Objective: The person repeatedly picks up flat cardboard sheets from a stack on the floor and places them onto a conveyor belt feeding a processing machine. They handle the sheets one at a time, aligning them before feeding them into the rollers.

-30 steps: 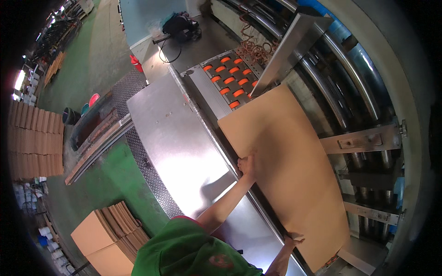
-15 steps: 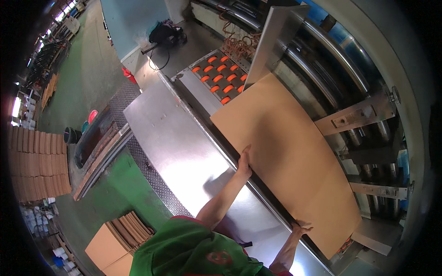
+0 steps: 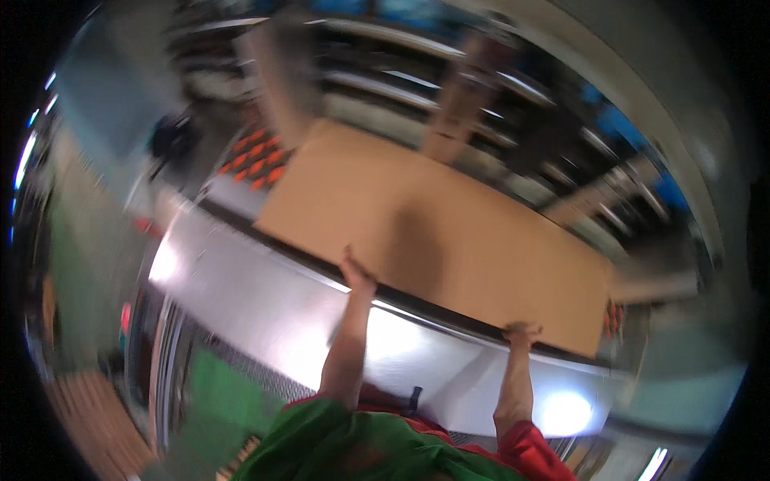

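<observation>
Cardboard sheet [image 3: 433,232], large, flat and brown, lies just ahead of both grips, long axis running left to right. Left hand [image 3: 357,276] and right hand [image 3: 521,333] press its near edge above the shiny steel tabletop [image 3: 265,297]; blur hides whether fingers clasp it.

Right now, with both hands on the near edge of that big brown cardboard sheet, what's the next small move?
Probably push the big brown cardboard sheet forward toward the machine rollers: left hand and right hand already press its near edge, and it lies flat beyond the shiny steel table.
</observation>
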`<state>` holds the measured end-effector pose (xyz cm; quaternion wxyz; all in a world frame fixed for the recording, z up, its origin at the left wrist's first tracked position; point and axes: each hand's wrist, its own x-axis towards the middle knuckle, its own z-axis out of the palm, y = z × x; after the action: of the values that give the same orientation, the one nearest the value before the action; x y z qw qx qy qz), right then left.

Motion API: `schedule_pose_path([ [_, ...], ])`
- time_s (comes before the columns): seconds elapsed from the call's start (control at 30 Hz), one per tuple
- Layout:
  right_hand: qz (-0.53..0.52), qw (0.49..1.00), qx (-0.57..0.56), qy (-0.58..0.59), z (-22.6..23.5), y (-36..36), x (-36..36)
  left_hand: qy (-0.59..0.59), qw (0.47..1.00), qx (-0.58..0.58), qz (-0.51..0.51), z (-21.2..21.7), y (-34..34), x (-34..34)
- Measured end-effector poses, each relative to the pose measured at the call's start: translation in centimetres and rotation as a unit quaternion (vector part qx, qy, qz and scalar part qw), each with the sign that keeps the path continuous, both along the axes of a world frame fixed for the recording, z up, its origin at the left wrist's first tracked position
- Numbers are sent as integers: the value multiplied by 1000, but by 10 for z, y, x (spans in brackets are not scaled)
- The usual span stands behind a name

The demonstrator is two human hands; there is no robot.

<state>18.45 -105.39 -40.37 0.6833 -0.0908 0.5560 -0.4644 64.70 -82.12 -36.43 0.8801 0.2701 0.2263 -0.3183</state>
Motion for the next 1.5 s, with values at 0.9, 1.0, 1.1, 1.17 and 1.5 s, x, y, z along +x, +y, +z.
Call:
schedule_pose_path([
  [0.9,-275,950,-84,-120,27,-68,-113,11,961,161,-224,-47,-26,-35],
  [1.0,-261,949,-119,-129,21,-70,-109,-7,962,209,-176,-42,-31,-45],
  [1.1,-236,961,-80,-116,16,-67,-112,-10,968,193,-162,-43,-38,-64],
  [1.17,-232,958,-94,-140,14,-65,-117,-44,968,173,-176,-43,-42,-71],
  [1.5,-286,953,-49,-82,17,-61,-114,18,975,158,-153,-28,-42,-84],
])
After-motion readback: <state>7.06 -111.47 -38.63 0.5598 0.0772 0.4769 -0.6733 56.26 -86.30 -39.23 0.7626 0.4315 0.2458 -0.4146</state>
